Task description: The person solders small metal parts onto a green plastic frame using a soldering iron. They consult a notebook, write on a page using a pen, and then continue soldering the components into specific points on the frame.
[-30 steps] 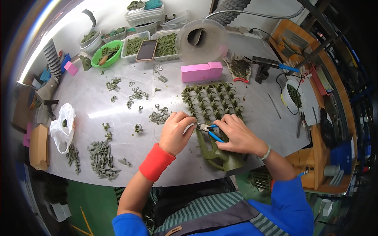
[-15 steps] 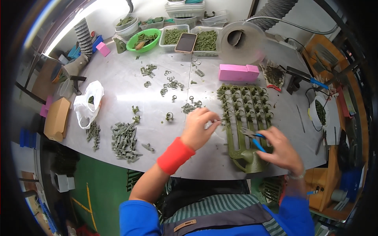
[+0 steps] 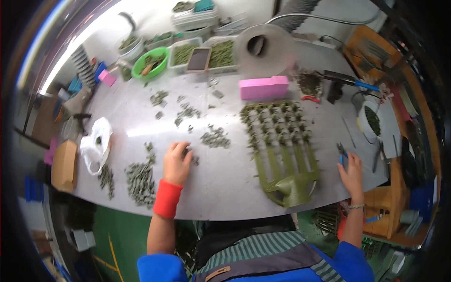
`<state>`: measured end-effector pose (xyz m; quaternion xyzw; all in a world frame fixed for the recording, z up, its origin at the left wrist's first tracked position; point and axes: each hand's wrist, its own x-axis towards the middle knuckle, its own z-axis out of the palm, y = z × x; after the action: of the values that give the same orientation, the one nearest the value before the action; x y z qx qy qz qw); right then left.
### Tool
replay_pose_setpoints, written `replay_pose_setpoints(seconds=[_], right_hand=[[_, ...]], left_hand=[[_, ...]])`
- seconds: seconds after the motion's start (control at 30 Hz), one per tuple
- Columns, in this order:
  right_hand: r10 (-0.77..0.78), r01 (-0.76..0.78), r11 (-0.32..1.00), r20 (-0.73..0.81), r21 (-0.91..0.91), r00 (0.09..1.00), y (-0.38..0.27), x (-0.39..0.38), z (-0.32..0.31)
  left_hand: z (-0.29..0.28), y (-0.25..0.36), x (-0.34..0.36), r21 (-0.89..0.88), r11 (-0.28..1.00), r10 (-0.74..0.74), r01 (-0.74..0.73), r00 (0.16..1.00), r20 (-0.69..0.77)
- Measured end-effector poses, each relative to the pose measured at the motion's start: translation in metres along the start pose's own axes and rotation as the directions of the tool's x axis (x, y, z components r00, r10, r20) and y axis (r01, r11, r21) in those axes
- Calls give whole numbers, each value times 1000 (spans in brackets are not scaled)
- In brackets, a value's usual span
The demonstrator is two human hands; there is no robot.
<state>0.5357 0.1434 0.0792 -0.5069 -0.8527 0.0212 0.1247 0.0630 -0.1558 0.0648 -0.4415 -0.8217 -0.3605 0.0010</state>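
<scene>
My left hand (image 3: 176, 164), with a red wristband, is low over the left-centre of the table. Its thumb and forefinger close around a small dark green part (image 3: 186, 151), mostly hidden by the fingers. My right hand (image 3: 351, 175) lies at the right side of the table, fingers around the blue-handled cutting pliers (image 3: 343, 158), whose jaws point away from me. Between the hands lies a green moulded frame (image 3: 287, 190) with parallel bars, its far half carrying rows of small ring-like parts (image 3: 282, 126). The picture is somewhat blurred.
Small green parts lie in piles (image 3: 140, 183) at left and centre. A pink block (image 3: 264, 88) stands behind the frame. Farther back are tubs of green pieces (image 3: 221, 54), a phone (image 3: 198, 59), a green bowl (image 3: 162, 69) and a wide duct mouth (image 3: 266, 49). A white bag (image 3: 96, 145) sits left.
My left hand has moved left from the frame to the small loose parts. My right hand has carried the cutting pliers right, off the frame. The view has shifted a little.
</scene>
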Motion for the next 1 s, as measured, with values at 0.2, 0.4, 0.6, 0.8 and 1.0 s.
replay_pose_setpoints(seconds=[0.2,0.4,0.6,0.8,1.0], right_hand=[[130,5,414,-65,910,989,7,93,-13],[342,-42,-488,235,872,910,77,253,-6],[257,-175,-300,256,938,932,112,316,-19],[291,1,-203,59,979,955,79,215,-82],[421,35,-237,70,971,904,57,76,-106]], left_hand=[[-6,7,5,-129,984,-123,123,992,11],[-28,40,7,-283,925,-209,253,962,175],[-33,80,-3,-301,929,-125,216,948,293],[7,123,4,-358,927,27,110,934,357],[47,142,23,-174,925,370,-339,906,207]])
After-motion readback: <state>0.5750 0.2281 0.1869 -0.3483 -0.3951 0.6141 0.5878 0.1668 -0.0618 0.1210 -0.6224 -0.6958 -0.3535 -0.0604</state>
